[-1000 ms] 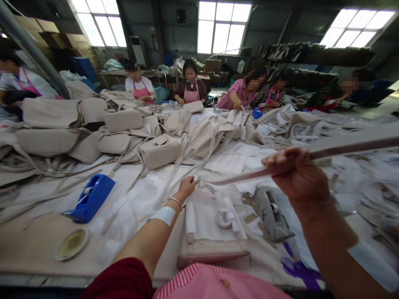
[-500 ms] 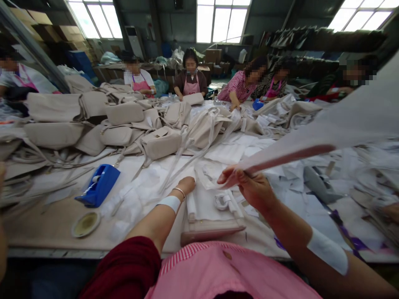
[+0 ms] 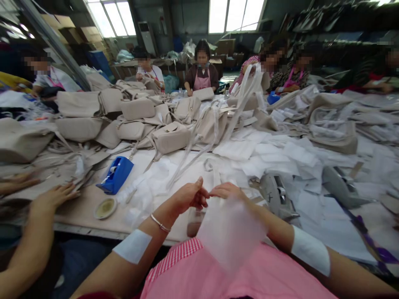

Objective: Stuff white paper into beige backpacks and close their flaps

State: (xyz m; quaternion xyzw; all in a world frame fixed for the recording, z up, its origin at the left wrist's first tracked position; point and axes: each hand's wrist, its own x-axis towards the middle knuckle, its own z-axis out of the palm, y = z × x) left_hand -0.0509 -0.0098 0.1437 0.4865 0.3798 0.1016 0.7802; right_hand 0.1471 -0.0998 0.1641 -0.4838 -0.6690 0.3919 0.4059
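Note:
My right hand [image 3: 229, 192] grips the top of a thin translucent white sheet [image 3: 232, 234], which hangs down in front of my pink apron and is blurred. Close beside it is my left hand [image 3: 190, 197], thumb raised and fingers loosely bent, with nothing visible in it. Its fingertips come near the right hand's; I cannot tell whether they touch. Below them a bag [image 3: 195, 220] lies at the table edge, mostly covered by the sheet and my hands. A strap in clear wrap [image 3: 213, 166] lies just beyond my hands.
A blue tape dispenser [image 3: 116, 174] and a small round dish [image 3: 105, 207] stand to the left. Grey tape dispensers [image 3: 277, 195] sit right, among white sheets [image 3: 327, 224]. Beige bags [image 3: 171, 137] are piled ahead. A co-worker's hands [image 3: 57, 195] rest at left; other people work across the table.
The sheet, held up at the right before, now hangs before my apron. My left hand has lifted off the bag toward my right hand. A co-worker's hands have come in at left.

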